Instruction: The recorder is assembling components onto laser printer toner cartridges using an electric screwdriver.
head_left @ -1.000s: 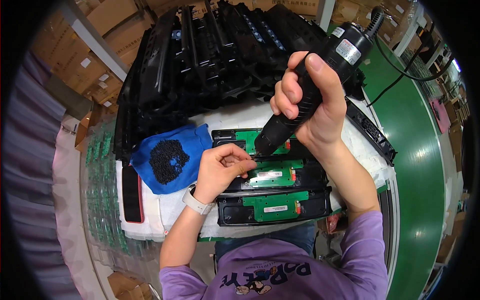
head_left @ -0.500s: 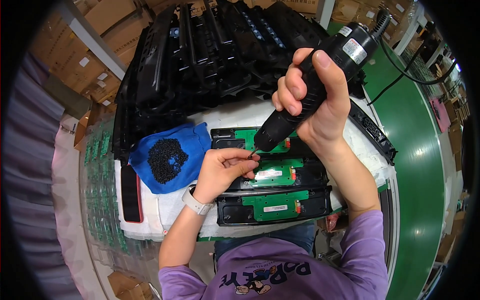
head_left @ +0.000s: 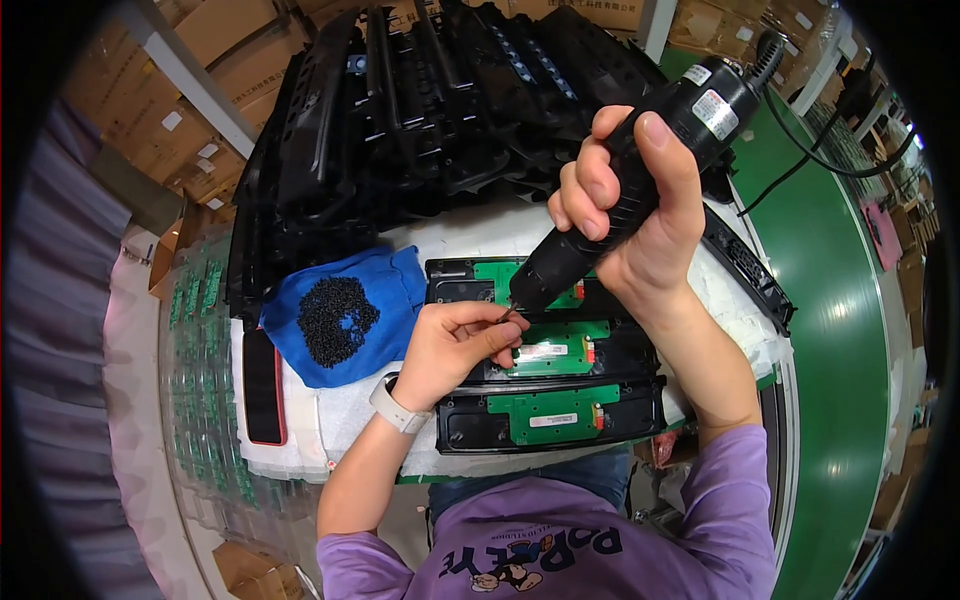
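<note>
My right hand [head_left: 645, 215] is wrapped round a black corded electric screwdriver [head_left: 550, 268], tilted with its bit pointing down to the left. At the bit's tip, the thumb and fingers of my left hand [head_left: 462, 340] are pinched together; whatever they hold is too small to make out. Below the hands lie three black plastic panels in a row, each carrying a green circuit board: the far board [head_left: 490, 270] is partly behind the screwdriver, the middle board [head_left: 572, 345] partly behind my left fingers, and the near board [head_left: 520, 428] in plain sight.
Left of the panels, a blue cloth [head_left: 398, 285] holds a heap of tiny black screws [head_left: 330, 335]. A phone [head_left: 263, 390] lies at the white table's left edge. Black plastic parts [head_left: 420, 120] are piled at the back; another black part [head_left: 745, 260] lies right. The cord [head_left: 840, 172] hangs at the right.
Both hands and the screwdriver have shifted very slightly to the right and toward me. The grips stay the same.
</note>
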Demonstrator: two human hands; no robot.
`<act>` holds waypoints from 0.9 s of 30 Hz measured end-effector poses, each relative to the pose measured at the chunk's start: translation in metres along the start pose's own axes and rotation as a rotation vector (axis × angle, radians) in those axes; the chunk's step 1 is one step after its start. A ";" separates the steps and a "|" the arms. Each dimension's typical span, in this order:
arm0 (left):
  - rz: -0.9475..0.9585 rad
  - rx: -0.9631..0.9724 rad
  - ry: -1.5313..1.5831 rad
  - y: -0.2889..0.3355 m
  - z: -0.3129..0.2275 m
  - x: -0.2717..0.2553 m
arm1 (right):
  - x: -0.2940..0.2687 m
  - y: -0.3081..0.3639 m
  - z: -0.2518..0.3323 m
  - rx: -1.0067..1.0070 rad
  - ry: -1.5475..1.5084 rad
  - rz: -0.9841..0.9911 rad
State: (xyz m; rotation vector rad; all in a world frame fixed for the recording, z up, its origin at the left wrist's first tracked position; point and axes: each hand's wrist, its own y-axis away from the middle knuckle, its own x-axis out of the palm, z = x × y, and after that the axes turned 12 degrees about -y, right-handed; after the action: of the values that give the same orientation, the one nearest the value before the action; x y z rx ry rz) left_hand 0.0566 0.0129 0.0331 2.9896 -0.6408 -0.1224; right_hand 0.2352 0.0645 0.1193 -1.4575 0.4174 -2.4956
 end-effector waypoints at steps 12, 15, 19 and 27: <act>-0.061 0.015 -0.203 0.001 0.002 0.000 | -0.009 -0.007 0.019 -0.011 0.133 0.145; -0.069 0.028 -0.179 0.001 0.003 -0.002 | -0.018 -0.011 0.019 -0.031 0.488 0.205; -0.123 0.031 -0.204 0.001 0.001 -0.006 | -0.030 -0.017 0.006 0.003 0.518 0.157; -0.201 0.071 -0.210 0.001 0.002 -0.011 | -0.035 -0.019 0.002 0.015 0.569 0.168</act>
State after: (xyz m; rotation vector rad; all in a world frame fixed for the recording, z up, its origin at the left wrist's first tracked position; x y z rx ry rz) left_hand 0.0459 0.0168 0.0321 3.1299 -0.3659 -0.4404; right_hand 0.2525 0.0933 0.0986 -0.6455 0.5823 -2.7251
